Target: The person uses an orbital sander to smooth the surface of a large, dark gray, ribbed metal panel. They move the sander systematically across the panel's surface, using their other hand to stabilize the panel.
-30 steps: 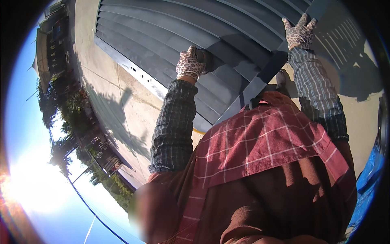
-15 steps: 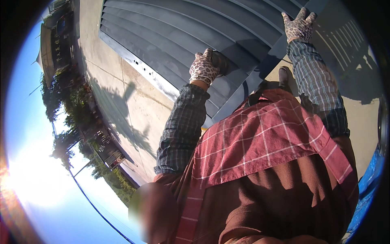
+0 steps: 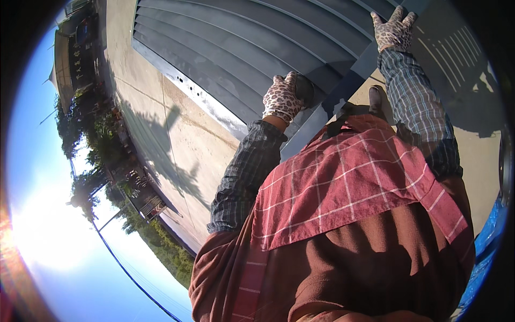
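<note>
Head view: slatted panel (image 3: pixel 230 56), dark grey, in front of you; what props it up isn't visible. Your left hand (image 3: pixel 282 99), in a spotted glove, is on the panel's near part, curled around a dark rounded block (image 3: pixel 304 90) that sits against the slats — what kind of block, can't tell, your fingers and the shade hide much of it. Your right hand (image 3: pixel 394 32), same glove, fingers spread, is at the panel's right frame bar (image 3: pixel 348 80); how firmly it bears on the bar, can't tell.

Risks, judged from here: the block could catch on a raised slat edge or the frame bar and twist out of your grip. Press hard on the near part and the panel could tip or slide — the right hand isn't wrapped around anything. Your shoe (image 3: pixel 376 101) is near the panel's right side, so a slip could land there.
</note>
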The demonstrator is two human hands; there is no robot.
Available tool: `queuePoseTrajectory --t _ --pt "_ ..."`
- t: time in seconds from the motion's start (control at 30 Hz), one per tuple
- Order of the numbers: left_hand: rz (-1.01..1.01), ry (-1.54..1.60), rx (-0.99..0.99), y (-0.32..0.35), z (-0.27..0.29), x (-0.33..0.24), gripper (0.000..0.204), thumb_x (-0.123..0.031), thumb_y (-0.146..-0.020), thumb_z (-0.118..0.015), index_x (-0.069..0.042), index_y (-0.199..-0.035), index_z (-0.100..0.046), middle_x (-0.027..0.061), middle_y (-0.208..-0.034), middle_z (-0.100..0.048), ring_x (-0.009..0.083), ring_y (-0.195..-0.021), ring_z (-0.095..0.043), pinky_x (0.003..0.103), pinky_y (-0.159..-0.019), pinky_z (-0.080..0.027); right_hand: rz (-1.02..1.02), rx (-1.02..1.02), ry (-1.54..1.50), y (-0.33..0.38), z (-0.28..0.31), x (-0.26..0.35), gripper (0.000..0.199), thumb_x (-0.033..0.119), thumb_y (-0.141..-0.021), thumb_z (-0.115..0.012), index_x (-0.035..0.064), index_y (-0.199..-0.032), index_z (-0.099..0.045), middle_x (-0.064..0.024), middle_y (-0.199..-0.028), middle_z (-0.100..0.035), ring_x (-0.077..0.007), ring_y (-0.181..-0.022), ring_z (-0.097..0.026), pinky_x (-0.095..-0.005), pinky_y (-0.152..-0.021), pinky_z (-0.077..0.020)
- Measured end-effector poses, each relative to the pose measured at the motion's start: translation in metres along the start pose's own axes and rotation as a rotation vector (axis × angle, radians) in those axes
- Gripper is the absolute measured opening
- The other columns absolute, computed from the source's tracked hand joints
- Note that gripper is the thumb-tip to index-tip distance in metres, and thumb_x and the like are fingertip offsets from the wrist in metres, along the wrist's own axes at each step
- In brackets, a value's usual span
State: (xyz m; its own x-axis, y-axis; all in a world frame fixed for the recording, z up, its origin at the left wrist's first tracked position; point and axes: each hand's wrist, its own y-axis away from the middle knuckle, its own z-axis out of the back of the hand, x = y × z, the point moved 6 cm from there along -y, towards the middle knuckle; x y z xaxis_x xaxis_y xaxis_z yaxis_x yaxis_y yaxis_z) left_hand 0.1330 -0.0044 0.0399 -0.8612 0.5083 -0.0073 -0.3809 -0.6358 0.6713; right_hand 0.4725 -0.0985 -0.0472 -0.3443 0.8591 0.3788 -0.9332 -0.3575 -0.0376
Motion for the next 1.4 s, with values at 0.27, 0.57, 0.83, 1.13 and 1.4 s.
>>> queuePoseTrajectory --t 0.27,0.57,0.83,1.13,1.4 --pt "-0.045 -0.046 0.017 0.008 -0.009 -0.006 0.077 -0.03 -0.081 -0.084 -0.019 -0.149 -0.05 0.0197 -0.14 -0.054 0.0392 -0.121 -0.066 0.047 -0.098 -0.058 -0.085 0.081 0.05 0.012 0.017 0.021 0.095 0.053 -0.092 -0.07 0.0055 -0.163 -0.028 -0.0257 -0.169 -0.016 -0.0475 -0.152 -0.028 -0.0504 -0.124 -0.0307" --pt "0.146 -0.003 -0.082 -0.037 0.027 0.041 0.08 -0.033 -0.081 -0.085 -0.022 -0.152 -0.048 0.0188 -0.144 -0.052 0.0379 -0.125 -0.064 0.046 -0.101 -0.057 -0.064 0.068 0.081 0.011 0.02 0.016 0.095 0.053 -0.093 -0.068 0.002 -0.162 -0.028 -0.0274 -0.168 -0.017 -0.0418 -0.153 -0.028 -0.0457 -0.126 -0.0277" --pt "0.083 -0.054 -0.043 -0.027 0.013 0.028 0.083 -0.028 -0.079 -0.086 -0.021 -0.152 -0.046 0.0197 -0.14 -0.056 0.0388 -0.123 -0.065 0.046 -0.1 -0.058 -0.063 0.042 0.051 0.014 0.019 0.017 0.094 0.053 -0.094 -0.068 0.0028 -0.162 -0.028 -0.0267 -0.169 -0.017 -0.0405 -0.155 -0.024 -0.0441 -0.128 -0.0249" --pt "-0.113 -0.096 0.07 0.008 -0.007 -0.012 0.074 -0.025 -0.084 -0.083 -0.021 -0.149 -0.05 0.0191 -0.142 -0.054 0.0361 -0.124 -0.064 0.05 -0.1 -0.055 -0.072 0.042 0.0 0.012 0.017 0.017 0.093 0.052 -0.093 -0.068 0.0032 -0.162 -0.028 -0.0262 -0.169 -0.017 -0.0406 -0.155 -0.024 -0.044 -0.128 -0.0244" --pt "-0.094 -0.114 0.037 -0.005 -0.002 -0.003 0.076 -0.027 -0.083 -0.083 -0.023 -0.15 -0.049 0.0177 -0.141 -0.054 0.0383 -0.123 -0.065 0.049 -0.1 -0.056 -0.041 0.026 0.039 0.009 0.011 0.003 0.092 0.052 -0.094 -0.067 0.0017 -0.161 -0.028 -0.0284 -0.168 -0.017 -0.0407 -0.156 -0.023 -0.0428 -0.128 -0.0249"
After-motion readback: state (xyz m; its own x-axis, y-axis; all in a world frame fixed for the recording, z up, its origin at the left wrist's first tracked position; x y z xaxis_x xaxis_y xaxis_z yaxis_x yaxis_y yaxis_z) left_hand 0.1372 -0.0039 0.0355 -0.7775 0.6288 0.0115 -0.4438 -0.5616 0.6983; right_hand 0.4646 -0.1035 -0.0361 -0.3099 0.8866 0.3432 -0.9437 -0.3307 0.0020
